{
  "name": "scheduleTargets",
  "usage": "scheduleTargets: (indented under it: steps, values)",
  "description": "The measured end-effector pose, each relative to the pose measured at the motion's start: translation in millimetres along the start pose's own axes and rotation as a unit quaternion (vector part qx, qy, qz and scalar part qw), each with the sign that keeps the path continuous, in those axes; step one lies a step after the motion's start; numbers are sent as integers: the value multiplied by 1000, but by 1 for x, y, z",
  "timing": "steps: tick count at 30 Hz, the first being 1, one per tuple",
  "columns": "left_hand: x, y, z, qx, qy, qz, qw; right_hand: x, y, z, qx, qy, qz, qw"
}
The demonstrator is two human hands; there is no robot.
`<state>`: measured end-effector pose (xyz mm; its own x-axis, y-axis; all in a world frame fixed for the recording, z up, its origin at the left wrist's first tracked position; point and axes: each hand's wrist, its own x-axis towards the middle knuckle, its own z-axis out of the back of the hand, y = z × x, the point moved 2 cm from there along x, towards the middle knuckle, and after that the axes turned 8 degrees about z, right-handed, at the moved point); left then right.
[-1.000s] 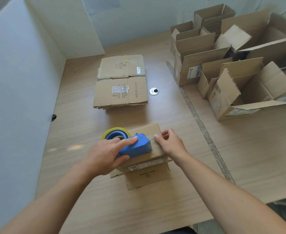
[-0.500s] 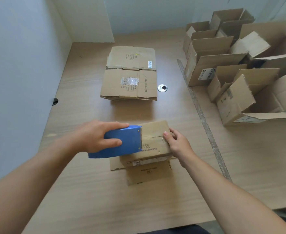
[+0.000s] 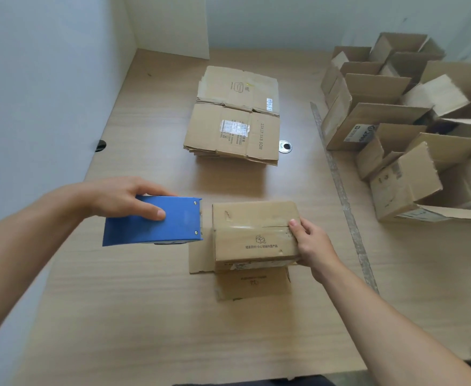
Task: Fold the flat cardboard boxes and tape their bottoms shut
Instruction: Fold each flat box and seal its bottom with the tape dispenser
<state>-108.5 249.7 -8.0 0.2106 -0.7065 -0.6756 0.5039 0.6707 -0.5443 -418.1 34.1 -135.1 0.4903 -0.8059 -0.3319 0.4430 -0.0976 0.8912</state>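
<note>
While left hand [image 3: 117, 199] grips blue tape dispenser [image 3: 156, 221] beside taped box [image 3: 253, 235], right hand [image 3: 310, 243] clasps box's right end on table [image 3: 145, 316].

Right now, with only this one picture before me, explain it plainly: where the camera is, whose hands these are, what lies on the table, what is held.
There is no machine here. A person wears a camera on the head, so the picture looks forward and down at their own arms. The left hand grips a blue tape dispenser just left of a small cardboard box. That box rests on the wooden table, with a strip of clear tape along the seam on its upper face. The right hand holds the box's right end, thumb on top. Farther back lies a stack of flat cardboard boxes; on the right stand folded boxes with open flaps.
</note>
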Motion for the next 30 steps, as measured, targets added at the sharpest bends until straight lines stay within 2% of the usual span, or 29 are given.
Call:
scheduleTargets:
  steps: [10, 15, 25, 30]
  values:
    - [-5, 52, 11, -15, 31, 77, 996, -6, 10, 0, 19, 22, -48, 998]
    - [9, 72, -1, -23, 41, 83, 995, -6, 10, -1, 6, 22, -60, 998]
    - [73, 40, -48, 89, -9, 57, 994, -8, 14, 0, 17, 15, -96, 995]
    - [77, 11, -52, 201, -66, 49, 976, -8, 15, -1, 22, 14, -108, 994]
